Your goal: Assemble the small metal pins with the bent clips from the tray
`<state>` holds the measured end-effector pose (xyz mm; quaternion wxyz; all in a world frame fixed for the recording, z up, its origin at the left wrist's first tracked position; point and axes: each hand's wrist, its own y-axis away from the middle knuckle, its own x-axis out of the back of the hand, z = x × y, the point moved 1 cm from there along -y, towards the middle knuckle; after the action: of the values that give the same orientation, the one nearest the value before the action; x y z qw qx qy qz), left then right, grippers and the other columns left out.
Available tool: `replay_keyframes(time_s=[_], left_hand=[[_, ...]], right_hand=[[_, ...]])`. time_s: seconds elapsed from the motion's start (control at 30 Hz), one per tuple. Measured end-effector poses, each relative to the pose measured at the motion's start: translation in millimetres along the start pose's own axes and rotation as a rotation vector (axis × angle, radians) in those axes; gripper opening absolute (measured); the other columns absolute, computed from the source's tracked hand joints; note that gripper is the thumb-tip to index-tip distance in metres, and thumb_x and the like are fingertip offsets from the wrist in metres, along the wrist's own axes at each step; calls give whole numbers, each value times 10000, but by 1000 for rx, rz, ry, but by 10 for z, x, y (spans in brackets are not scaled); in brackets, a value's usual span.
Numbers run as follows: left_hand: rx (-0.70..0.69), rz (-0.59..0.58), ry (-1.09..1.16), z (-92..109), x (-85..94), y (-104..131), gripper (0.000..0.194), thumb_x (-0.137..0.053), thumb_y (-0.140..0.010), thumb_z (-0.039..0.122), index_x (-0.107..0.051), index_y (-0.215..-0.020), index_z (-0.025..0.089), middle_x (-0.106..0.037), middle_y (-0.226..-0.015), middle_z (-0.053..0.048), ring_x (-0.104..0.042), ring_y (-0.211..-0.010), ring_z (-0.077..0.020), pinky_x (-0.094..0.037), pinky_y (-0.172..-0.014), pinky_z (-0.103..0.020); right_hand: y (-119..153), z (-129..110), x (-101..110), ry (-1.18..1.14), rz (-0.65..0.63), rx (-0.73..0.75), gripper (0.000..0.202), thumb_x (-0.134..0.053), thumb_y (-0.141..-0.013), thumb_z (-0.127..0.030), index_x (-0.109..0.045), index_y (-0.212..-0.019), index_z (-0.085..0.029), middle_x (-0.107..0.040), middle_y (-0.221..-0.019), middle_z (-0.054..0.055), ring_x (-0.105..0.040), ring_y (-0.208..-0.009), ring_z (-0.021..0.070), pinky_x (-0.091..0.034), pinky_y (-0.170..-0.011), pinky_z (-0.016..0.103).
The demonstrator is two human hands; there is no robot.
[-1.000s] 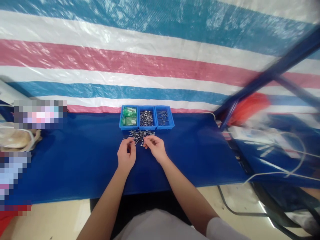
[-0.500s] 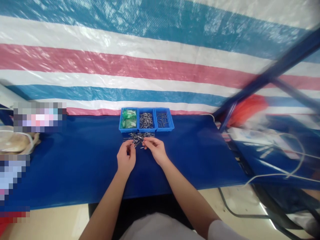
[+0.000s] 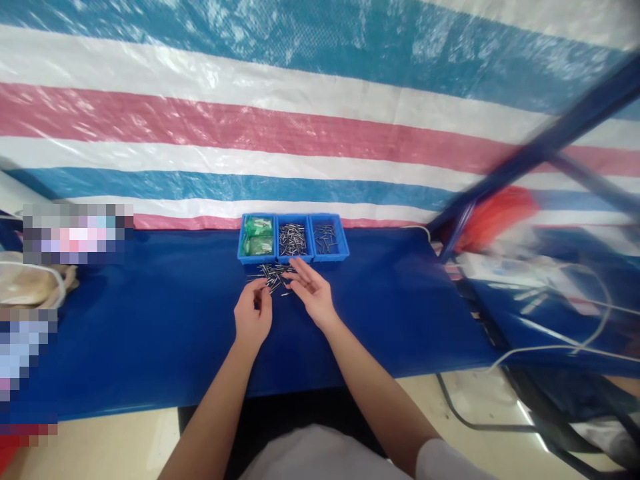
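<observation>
I see right hand (image 3: 317,298) just splayed, seemingly freed, four o'clock from metal pins (image 3: 271,273); left hand (image 3: 251,315) curled, hold unclear.

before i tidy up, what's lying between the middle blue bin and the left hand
In the head view, a loose pile of thin metal pieces lies there on the blue tabletop.

Wearer: pale grey top (image 3: 307,459), 6 o'clock; short matching sleeve (image 3: 445,461), 5 o'clock. Left hand (image 3: 251,313), right hand (image 3: 316,299) bare.
</observation>
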<state>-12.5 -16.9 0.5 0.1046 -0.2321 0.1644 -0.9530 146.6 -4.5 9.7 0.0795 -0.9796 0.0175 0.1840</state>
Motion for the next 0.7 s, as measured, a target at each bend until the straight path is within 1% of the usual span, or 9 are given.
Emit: replay_keyframes(time_s=[0.07,0.13,0.17,0.23,0.27,0.37,0.5,0.6,0.7], left_hand=[[-6,-2,4,2,1,-1,251,-542,-934,287,-602,-1160,196,-684,-969,-51,-661,-749,-124,-550,-695,-258],[-10,-7,-2,12,6,-4,246,-541,-934,285,-604,-1155,198,-685,-959,-47,-657,-738,-122,-547,-694,-258],[-10,-10,-8,20,10,-6,243,-541,-934,284,-604,-1153,200,-684,-952,-44,-654,-729,-120,-545,-692,-257],[-8,-21,-16,36,19,-11,241,-542,-933,281,-603,-1153,205,-683,-944,-39,-649,-718,-116,-542,-684,-254],[-10,-24,-16,43,23,-14,239,-542,-932,279,-603,-1152,206,-682,-944,-38,-648,-717,-115,-541,-680,-251],[-24,-19,-12,52,29,-19,230,-542,-931,274,-607,-1140,204,-680,-951,-40,-646,-716,-114,-541,-685,-250],[-30,-14,-8,35,25,-20,228,-542,-931,277,-610,-1136,203,-681,-967,-45,-646,-721,-116,-544,-705,-260],[-34,-21,-2,27,26,-18,234,-543,-932,285,-612,-1138,200,-685,-968,-49,-651,-733,-122,-546,-715,-266],[-32,-23,-4,29,31,-18,235,-539,-934,292,-613,-1137,199,-687,-947,-46,-650,-726,-124,-545,-706,-264]], right_hand=[[16,-18,3,92,6,31,338,-720,-828,-351,-699,-1151,-254,-623,-1340,81,-688,-1054,238,-590,-819,362],[34,-43,16,246,36,98,161,-659,-870,-297,-741,-987,-222,-711,-1167,81,-701,-975,217,-579,-813,355],[42,-55,24,346,49,144,132,-631,-880,-257,-745,-933,-217,-738,-1063,73,-700,-930,207,-572,-805,350],[52,-67,36,561,41,238,175,-581,-871,-166,-746,-896,-221,-744,-923,52,-679,-870,195,-555,-787,343],[54,-65,39,650,17,276,216,-558,-855,-123,-744,-897,-224,-741,-903,44,-667,-865,194,-547,-789,342],[61,-37,28,808,-104,335,316,-515,-797,-36,-732,-928,-225,-738,-947,33,-639,-911,194,-522,-844,347],[78,2,-5,978,-258,308,337,-545,-754,-12,-720,-945,-227,-737,-994,24,-614,-941,206,-463,-859,364],[90,7,-19,1072,-297,281,300,-579,-763,-27,-717,-931,-234,-740,-983,18,-594,-960,216,-417,-852,372],[91,3,-17,1087,-321,272,270,-590,-787,-37,-711,-925,-234,-737,-955,18,-586,-950,211,-401,-853,370]])
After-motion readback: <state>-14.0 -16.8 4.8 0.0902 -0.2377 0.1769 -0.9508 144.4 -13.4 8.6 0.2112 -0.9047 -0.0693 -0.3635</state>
